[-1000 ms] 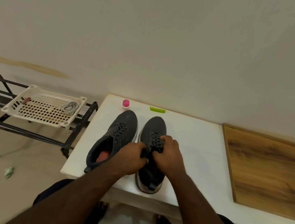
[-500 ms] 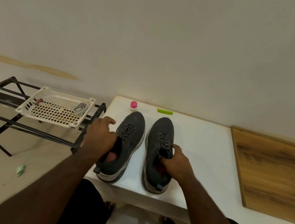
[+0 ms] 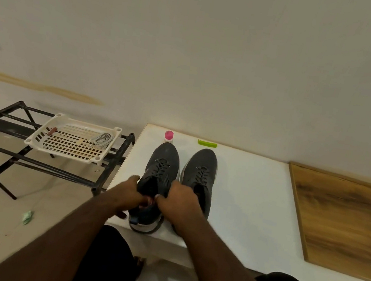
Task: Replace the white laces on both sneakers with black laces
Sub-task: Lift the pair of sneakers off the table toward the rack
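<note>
Two dark grey sneakers stand side by side on the white table (image 3: 248, 196), toes toward the wall, both with dark laces. My left hand (image 3: 127, 196) grips the left side of the left sneaker's (image 3: 163, 161) collar. My right hand (image 3: 178, 202) grips the right side of that same collar, thumb at the opening. The right sneaker (image 3: 202, 169) stands free beside my right hand. A bundle of white laces (image 3: 103, 139) lies in the cream plastic basket (image 3: 44, 139) off to the left.
The basket sits on a black metal rack (image 3: 0, 147) left of the table. A pink-capped bottle (image 3: 169, 136) and a green clip (image 3: 207, 143) lie by the wall. A wooden board (image 3: 344, 222) covers the table's right end. A green scrap (image 3: 27, 217) lies on the floor.
My right hand left the right sneaker and came over to the left one. My left hand dropped from above the left sneaker onto its collar. Both hands now hold the left sneaker.
</note>
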Demonstrator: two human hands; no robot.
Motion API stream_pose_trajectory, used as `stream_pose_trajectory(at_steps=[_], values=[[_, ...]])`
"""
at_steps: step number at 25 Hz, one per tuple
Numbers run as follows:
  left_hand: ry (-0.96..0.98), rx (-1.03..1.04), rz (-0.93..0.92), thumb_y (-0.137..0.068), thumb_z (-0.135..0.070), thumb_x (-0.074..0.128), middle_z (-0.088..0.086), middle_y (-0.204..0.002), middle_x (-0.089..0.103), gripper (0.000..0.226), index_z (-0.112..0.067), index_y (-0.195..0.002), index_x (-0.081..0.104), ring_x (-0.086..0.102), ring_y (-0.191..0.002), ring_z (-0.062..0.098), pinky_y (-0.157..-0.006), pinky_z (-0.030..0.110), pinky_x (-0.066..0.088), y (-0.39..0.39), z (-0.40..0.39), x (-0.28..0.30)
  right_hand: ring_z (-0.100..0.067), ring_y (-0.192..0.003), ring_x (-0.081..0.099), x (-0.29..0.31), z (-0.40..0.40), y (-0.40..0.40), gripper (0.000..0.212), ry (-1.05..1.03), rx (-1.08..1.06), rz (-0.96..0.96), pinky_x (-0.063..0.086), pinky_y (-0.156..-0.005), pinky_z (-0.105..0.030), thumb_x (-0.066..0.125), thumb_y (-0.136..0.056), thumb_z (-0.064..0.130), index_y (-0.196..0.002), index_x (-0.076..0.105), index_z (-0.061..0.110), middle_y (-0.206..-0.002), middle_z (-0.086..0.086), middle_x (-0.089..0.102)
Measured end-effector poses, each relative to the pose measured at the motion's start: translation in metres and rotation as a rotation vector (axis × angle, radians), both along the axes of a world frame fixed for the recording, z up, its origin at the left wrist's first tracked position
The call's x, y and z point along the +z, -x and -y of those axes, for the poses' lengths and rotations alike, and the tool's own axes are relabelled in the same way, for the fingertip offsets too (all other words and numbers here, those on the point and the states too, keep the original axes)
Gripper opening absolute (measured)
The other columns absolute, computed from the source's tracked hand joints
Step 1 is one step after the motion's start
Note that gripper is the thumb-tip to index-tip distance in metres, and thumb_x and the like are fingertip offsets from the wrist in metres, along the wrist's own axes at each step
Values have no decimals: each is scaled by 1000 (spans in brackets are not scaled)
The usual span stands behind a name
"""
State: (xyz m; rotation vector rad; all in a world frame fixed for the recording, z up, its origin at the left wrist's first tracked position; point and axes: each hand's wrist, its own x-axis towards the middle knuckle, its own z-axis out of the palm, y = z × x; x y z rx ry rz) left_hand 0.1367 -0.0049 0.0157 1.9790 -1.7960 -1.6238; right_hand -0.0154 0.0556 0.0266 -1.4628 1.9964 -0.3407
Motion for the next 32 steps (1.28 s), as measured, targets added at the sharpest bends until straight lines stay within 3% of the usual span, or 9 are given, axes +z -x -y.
stream_pose_trajectory(at_steps=[4,9,12,16,18,21,24,28,32], values=[[64,49,-17,-84,-7,72,10,-106,60,67,-18,-141,39,68,-92,29,-71,49,63,-2,-11,16,-26,-102,65,4,9,-17,42,-95,8,13,55,-90,-37,59,-96,37,-128,48,13,-116,-11,65],[200,-18,-149,-87,-19,71,4,-107,63,66,-27,-143,37,70,-91,24,-67,38,63,-2,-16,69,-18,-88,66,35,-6,-4,33,274,-177,99,58,-83,-38,54,-94,24,-126,48,22,-101,2,66],[223,28,-327,-95,-42,62,-2,-112,65,48,-34,-138,45,67,-94,16,-66,33,61,24,-16,89,-20,-91,65,58,-16,40,40,386,-338,128,54,-81,-35,53,-92,24,-131,51,32,-105,4,68],[151,83,-197,-95,-41,62,10,-137,54,51,-26,-141,44,60,-108,25,-80,40,59,63,-26,58,-21,-87,60,58,-31,121,34,308,-468,61,49,-82,-36,54,-95,26,-128,57,29,-109,-2,68],[44,52,-121,-93,-42,65,13,-140,50,63,-23,-146,37,59,-107,27,-75,39,58,76,-38,31,-16,-79,57,43,-39,149,30,212,-469,21,52,-81,-37,57,-94,23,-124,58,24,-98,1,63],[-77,56,-114,-90,-46,65,11,-118,55,66,-21,-143,35,59,-87,21,-64,38,58,86,-51,1,-23,-90,61,6,-50,160,34,24,-452,-11,52,-86,-38,61,-93,17,-126,58,20,-104,-4,64],[-114,92,-116,-86,-42,66,3,-100,53,58,-21,-134,40,61,-87,24,-63,39,59,90,-54,-13,-32,-108,62,-22,-56,149,40,33,-501,33,50,-95,-42,56,-93,13,-132,57,19,-121,-11,67],[-19,103,-73,-90,-36,59,8,-99,62,36,-15,-118,51,68,-86,27,-71,42,63,88,-49,-16,-31,-108,63,-27,-55,151,41,28,-505,11,50,-93,-42,57,-92,17,-132,58,22,-121,-9,68],[41,147,-64,-91,-34,58,15,-98,68,33,-8,-111,60,70,-87,32,-74,47,63,88,-51,-20,-30,-106,64,-25,-57,146,46,-47,-453,-47,52,-93,-42,60,-90,19,-135,54,24,-120,-7,67]])
